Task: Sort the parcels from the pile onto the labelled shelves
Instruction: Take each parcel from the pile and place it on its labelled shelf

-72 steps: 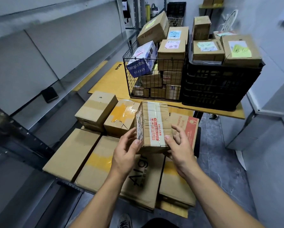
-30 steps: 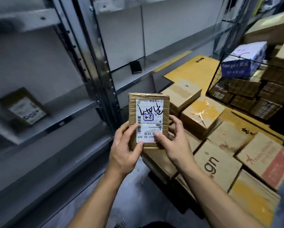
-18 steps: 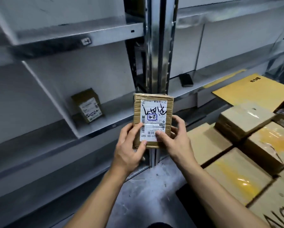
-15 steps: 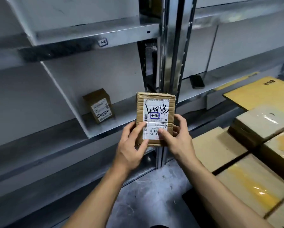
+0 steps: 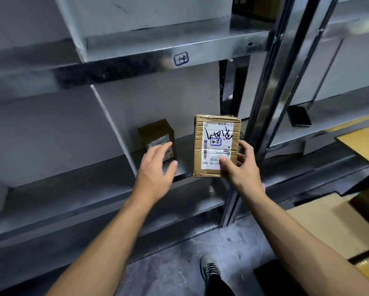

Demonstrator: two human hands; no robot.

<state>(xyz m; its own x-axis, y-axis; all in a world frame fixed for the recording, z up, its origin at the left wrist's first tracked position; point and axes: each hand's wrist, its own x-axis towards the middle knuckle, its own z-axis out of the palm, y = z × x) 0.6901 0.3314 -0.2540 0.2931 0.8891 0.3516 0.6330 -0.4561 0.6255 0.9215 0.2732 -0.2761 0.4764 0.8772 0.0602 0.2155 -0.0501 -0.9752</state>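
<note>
Small brown parcel (image 5: 216, 146) with a white label, black scribble and a blue box marked 24, held upright just in front of the grey shelf (image 5: 184, 161), darker little parcel (image 5: 156, 137) standing on that shelf, blue-ink label (image 5: 181, 58) above it

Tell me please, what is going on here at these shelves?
A person is sorting parcels. The right hand holds a small cardboard parcel with a white label, upright in front of a grey metal shelf. The left hand, fingers open, reaches toward another small box standing on that shelf. A dark phone lies farther right.
</note>
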